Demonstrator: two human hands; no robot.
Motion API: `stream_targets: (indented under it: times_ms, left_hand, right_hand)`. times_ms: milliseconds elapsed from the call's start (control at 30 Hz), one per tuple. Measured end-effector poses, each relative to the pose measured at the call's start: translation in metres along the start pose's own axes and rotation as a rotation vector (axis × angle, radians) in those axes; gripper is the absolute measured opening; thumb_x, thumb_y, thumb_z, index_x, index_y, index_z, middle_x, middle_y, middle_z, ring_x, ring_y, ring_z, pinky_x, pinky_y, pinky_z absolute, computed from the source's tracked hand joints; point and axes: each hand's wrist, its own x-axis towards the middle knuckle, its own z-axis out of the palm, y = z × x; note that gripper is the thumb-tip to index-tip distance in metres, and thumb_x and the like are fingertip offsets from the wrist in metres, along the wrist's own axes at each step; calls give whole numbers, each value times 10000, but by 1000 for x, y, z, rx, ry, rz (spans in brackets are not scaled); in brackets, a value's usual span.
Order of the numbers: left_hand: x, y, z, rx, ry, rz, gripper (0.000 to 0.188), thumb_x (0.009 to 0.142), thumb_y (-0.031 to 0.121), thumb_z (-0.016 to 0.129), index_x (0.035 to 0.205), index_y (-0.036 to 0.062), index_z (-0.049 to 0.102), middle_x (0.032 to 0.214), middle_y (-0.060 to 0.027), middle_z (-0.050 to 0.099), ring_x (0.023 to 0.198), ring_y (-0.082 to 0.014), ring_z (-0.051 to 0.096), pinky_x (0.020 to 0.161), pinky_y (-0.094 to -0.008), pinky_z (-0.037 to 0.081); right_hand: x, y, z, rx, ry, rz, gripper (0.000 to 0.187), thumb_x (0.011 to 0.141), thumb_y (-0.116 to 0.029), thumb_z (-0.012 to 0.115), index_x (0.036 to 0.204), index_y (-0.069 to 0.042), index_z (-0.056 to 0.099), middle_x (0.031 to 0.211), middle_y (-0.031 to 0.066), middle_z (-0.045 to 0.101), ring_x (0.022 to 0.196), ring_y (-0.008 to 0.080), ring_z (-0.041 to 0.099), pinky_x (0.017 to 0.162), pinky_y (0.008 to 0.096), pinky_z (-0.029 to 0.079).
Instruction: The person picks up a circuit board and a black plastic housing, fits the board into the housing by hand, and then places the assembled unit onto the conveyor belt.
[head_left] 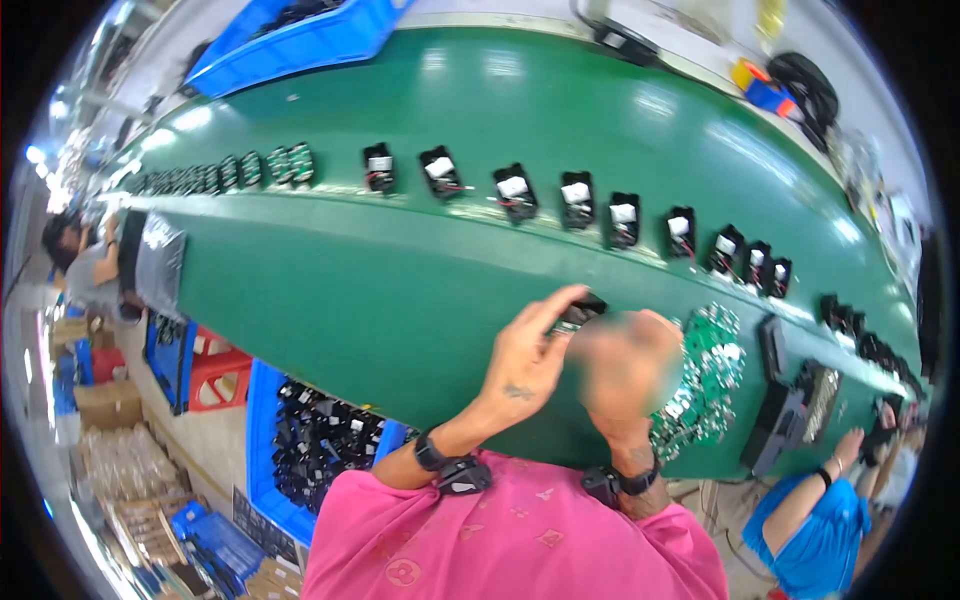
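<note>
Near the front edge of the green workbench, my left hand grips a small black plastic housing between thumb and fingers. Close against it, my right hand is bent over the same spot. A blurred patch covers the right hand's fingers, so what they hold or touch cannot be made out. Just right of that hand lies a heap of small green circuit boards. Beyond both hands runs a row of black housings with white pieces inside, some with thin red wires.
Green boards line the far left of the row. A blue bin stands at the back; another blue bin of black parts is at lower left. Dark tool cases lie right. Co-workers sit right and far left.
</note>
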Motion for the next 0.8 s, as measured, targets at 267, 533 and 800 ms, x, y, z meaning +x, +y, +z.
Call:
stream_targets:
  times_ms: [267,533,800]
  left_hand:
    - [-2,13,7,231,158,178,441,924,-25,599,1360,27,557,1236,-180,589,987,-253,667,785,-330,572]
    - [-6,14,6,386,73,244,455,913,-34,618,1361,18,557,1272,-180,585,1012,-259,665,817,-327,573]
    - [-7,12,6,474,99,291,469,881,-27,647,1338,68,598,1239,-251,604,984,-373,680,757,-376,579]
  right_hand:
    - [5,-1,-6,368,-134,112,51,830,29,690,850,3,650,760,92,584,593,180,545,508,300,414]
    - [11,12,-17,412,-282,70,51,826,4,694,826,4,643,746,82,562,561,206,546,495,330,422]
    - [11,15,-16,487,-314,143,51,832,-3,672,816,26,633,740,91,551,576,189,547,514,323,429]
